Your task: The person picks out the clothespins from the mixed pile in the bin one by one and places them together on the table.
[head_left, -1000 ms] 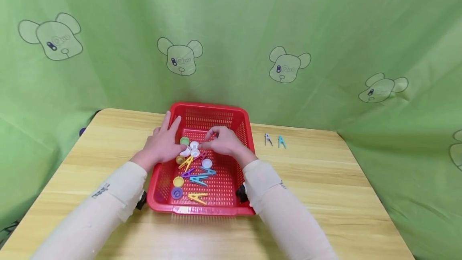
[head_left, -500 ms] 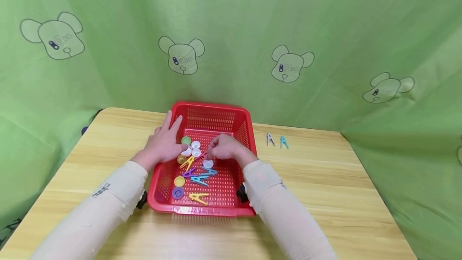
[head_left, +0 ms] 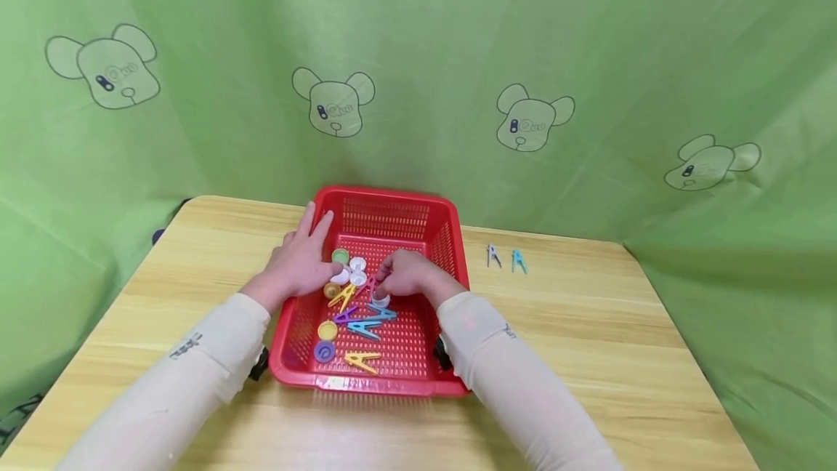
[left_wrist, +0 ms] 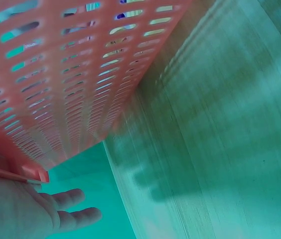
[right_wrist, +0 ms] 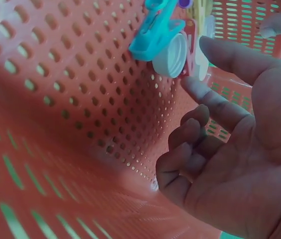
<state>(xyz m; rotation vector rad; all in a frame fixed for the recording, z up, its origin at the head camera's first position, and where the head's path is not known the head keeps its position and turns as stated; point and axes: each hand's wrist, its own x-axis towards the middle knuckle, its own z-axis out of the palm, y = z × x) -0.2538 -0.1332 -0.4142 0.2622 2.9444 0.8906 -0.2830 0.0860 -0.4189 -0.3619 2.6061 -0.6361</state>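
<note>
A red basket [head_left: 366,384] holds plastic bottle caps and clothespins. My left hand [head_left: 297,256] lies over its left rim with fingers extended; in the left wrist view, fingers [left_wrist: 73,219] show past the basket wall. Inside, my right hand [head_left: 408,272] reaches down to a white cap [head_left: 381,302]. From the right wrist view, thumb and index finger stand apart beside that white cap [right_wrist: 171,57], the other fingers curled. Whether the index tip touches it, I cannot tell. Close by lie a blue clothespin [right_wrist: 155,35] and a pink clothespin [head_left: 368,286].
Several other caps, among them a green cap [head_left: 340,256] and a purple cap [head_left: 324,352], lie along the basket's left side. A yellow clothespin [head_left: 362,361] is near the front. Outside, a lilac clothespin [head_left: 493,256] and a blue clothespin [head_left: 519,262] lie on the wooden table [head_left: 588,340].
My right hand has moved from the upper white caps toward me, down to the lone white cap, which now looks tilted. The left hand keeps its place on the rim.
</note>
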